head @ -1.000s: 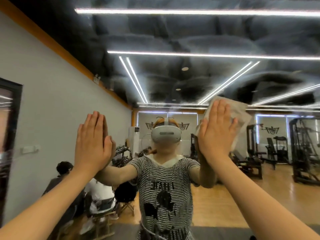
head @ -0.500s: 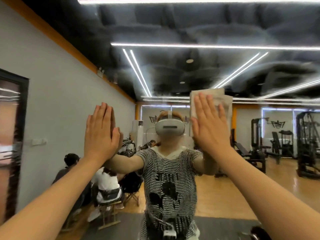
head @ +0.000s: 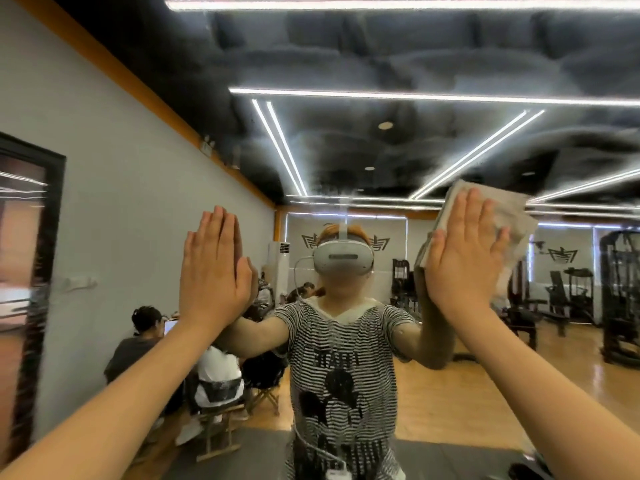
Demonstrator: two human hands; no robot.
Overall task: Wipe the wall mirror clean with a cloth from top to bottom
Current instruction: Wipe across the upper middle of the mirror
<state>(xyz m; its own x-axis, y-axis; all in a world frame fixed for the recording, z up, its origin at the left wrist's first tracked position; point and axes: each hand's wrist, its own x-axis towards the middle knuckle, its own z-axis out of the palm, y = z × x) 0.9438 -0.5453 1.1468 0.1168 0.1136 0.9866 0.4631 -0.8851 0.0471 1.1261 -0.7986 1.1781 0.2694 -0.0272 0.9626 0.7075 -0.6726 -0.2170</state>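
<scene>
Right hand (head: pixel 464 258), fingers straight, presses cloth (head: pixel 509 220) flat on mirror (head: pixel 346 150) at right-center frame; unwiped glass probably lies below it. Left hand (head: pixel 213 271) flat on glass, left-center, level with it.

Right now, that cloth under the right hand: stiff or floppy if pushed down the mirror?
Probably floppy: the cloth looks folded and rumpled past the right hand. It likely bunches unless pressed flat, as the straight fingers do now. It seems light, since a flat palm alone keeps it on the mirror.

Striped tee (head: pixel 341 344), white headset (head: pixel 343 258)
</scene>
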